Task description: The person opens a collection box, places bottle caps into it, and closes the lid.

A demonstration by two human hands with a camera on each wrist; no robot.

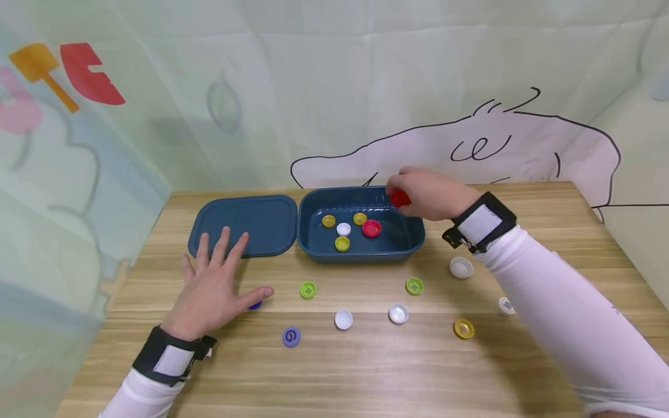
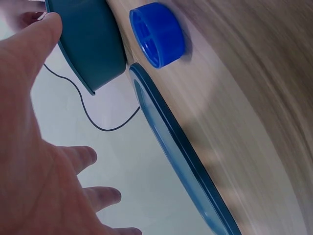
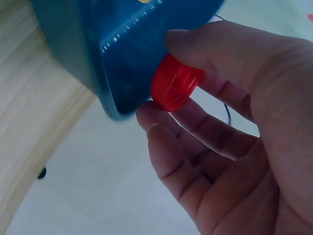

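My right hand pinches a red bottle cap between thumb and fingers, over the right end of a dark blue box. Inside the box lie another red cap, a white cap and several yellow caps. My left hand is spread, fingers apart, above the table near the flat blue lid, holding nothing. Just below its thumb sits a dark blue cap, partly hidden in the head view.
Loose caps dot the wooden table: green caps, white caps, a purple cap and an orange-yellow cap. Another white cap lies beside the right sleeve. A printed curtain hangs behind the table's far edge.
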